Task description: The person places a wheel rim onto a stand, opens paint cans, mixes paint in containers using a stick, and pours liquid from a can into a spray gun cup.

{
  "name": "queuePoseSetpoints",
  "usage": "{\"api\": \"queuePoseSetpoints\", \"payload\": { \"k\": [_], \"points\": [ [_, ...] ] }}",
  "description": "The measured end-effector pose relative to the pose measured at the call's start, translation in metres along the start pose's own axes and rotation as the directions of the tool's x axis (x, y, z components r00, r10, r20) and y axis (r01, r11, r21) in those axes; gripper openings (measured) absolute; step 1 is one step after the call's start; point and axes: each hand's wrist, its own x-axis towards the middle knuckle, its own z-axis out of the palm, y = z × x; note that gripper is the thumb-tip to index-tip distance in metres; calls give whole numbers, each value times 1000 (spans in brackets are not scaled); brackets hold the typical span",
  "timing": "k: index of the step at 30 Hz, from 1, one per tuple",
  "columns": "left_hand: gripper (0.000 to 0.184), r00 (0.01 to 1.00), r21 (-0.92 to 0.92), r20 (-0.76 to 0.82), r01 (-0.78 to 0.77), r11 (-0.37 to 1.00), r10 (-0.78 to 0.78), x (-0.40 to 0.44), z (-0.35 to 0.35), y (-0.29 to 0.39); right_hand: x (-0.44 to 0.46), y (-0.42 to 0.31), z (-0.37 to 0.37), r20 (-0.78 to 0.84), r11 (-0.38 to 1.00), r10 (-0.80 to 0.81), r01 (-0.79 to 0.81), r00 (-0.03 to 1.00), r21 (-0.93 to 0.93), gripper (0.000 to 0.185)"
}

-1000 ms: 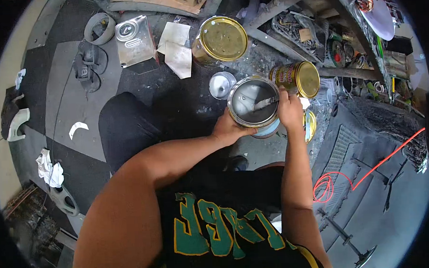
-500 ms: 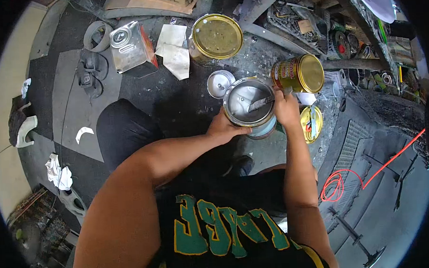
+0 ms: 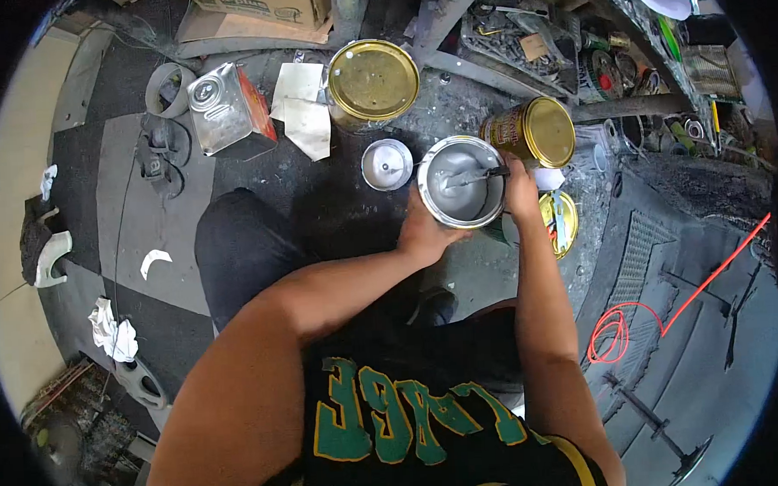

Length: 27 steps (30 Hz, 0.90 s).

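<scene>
An open can (image 3: 463, 207) with grey paint inside is tilted toward me, my left hand (image 3: 427, 228) wrapped round its left and lower side. My right hand (image 3: 520, 188) is closed on the dark handle of a stirring tool (image 3: 470, 178), whose grey-coated blade lies inside the can. To the can's left is a small round silver lid (image 3: 386, 165). A gold-lidded can (image 3: 547, 133) is just beyond my right hand. Below that can, a gold lid (image 3: 559, 223) with a tool on it rests near my right wrist.
A large gold-lidded tin (image 3: 373, 81), pale paper sheets (image 3: 303, 112) and a rectangular metal tin (image 3: 224, 111) stand farther forward. Sandals (image 3: 161, 155) lie at the left. A cluttered shelf frame (image 3: 635, 106) and a red hose (image 3: 619, 331) are on the right.
The can has tipped more toward the camera, so more of its inside shows and its blue side is hidden. The stirring tool has shifted within it. The whole view has moved slightly.
</scene>
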Motion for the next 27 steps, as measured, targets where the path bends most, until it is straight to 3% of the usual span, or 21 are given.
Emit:
{"api": "queuePoseSetpoints", "payload": {
  "k": [2, 3, 6, 7, 10, 11, 13, 16, 17, 18, 19, 20, 23, 25, 26, 27],
  "points": [
    [128, 996, -13, 14, 84, 996, -84, 8, 20, -16, 9, 3, 0, -2, 890, 62, -55, 998, 452, 54],
    [128, 999, 33, 15, 40, 999, -40, 12, 30, -28, 10, 2, -1, 12, 896, 118, -112, 993, 429, 53],
    [112, 993, 247, -118, 56, 967, -28, 8, 61, -35, 20, 25, -1, -13, 865, -7, 12, 1000, 501, 51],
    [110, 991, 216, -102, 109, 970, -89, 12, 60, -31, 22, 28, -2, 40, 752, 26, -46, 999, 658, 46],
    [105, 965, 38, 107, 235, 971, -238, 13, 35, -22, 4, 5, -31, -167, 944, -171, 210, 971, 253, 39],
    [101, 947, 98, 106, 293, 951, -303, 9, 31, -17, -7, -17, -39, -291, 948, -149, 220, 945, 230, 33],
    [93, 897, 216, 89, 408, 887, -434, -7, 27, -11, -8, -8, -59, -180, 978, -74, 107, 981, 182, 32],
    [79, 685, 367, 479, 411, 834, -548, -17, 10, -3, -22, -23, -85, -117, 965, 0, 30, 993, 259, 31],
    [72, 609, 414, 617, 286, 864, -498, -19, 6, 4, -24, -21, -92, -130, 960, -44, 78, 991, 269, 31],
    [66, 505, 434, 738, 153, 888, -448, -21, 2, 14, -29, -29, -98, -129, 934, 12, 35, 992, 355, 28],
    [59, 528, 359, 794, -4, 933, -303, -30, -2, 19, -29, -27, -101, -124, 927, -31, 75, 992, 367, 27],
    [57, 499, 391, 809, -62, 918, -310, -31, -5, 23, -29, -24, -103, -123, 918, -75, 117, 990, 378, 27],
    [50, 423, 475, 840, -272, 837, -339, -22, -19, 44, -30, -21, -96, -175, 982, -176, 185, 969, 37, 29],
    [40, 400, 576, 808, -380, 724, -433, -7, -28, 37, -29, -13, -87, -102, 994, -78, 69, 992, -88, 29],
    [36, 445, 629, 768, -391, 672, -461, -1, -37, 39, -28, -8, -81, -69, 988, -25, 14, 997, -152, 29],
    [35, 436, 657, 752, -439, 613, -494, 8, -44, 36, -29, -6, -73, -74, 990, -75, 66, 994, -122, 30]
  ]
}}
